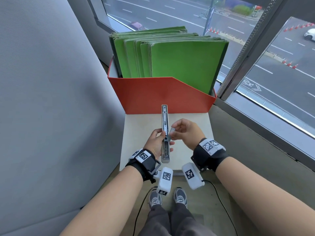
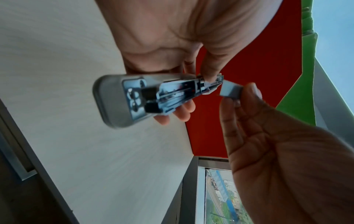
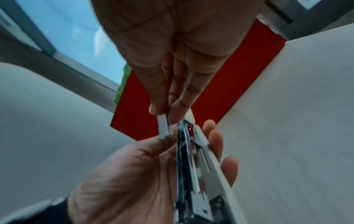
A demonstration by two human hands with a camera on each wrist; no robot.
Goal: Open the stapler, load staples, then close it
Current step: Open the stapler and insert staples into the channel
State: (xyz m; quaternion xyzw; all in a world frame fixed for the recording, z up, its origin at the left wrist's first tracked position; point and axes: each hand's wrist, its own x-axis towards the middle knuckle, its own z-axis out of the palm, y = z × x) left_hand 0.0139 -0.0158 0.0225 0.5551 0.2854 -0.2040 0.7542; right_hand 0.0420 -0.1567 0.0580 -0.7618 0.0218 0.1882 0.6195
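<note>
Stapler [image 1: 165, 133] in L fingers [image 1: 170, 143]

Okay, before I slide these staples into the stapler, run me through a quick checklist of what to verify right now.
1. Stapler opened out flat, metal channel exposed: ok.
2. Left hand holds the stapler in a firm grip, above the table: ok.
3. Right hand pinches the staple strip: ok.
4. Strip seated in the channel: not ok, it sits just beside it.
5. Strip legs facing the right way: cannot tell.
6. Channel free of old staples: cannot tell.
</note>
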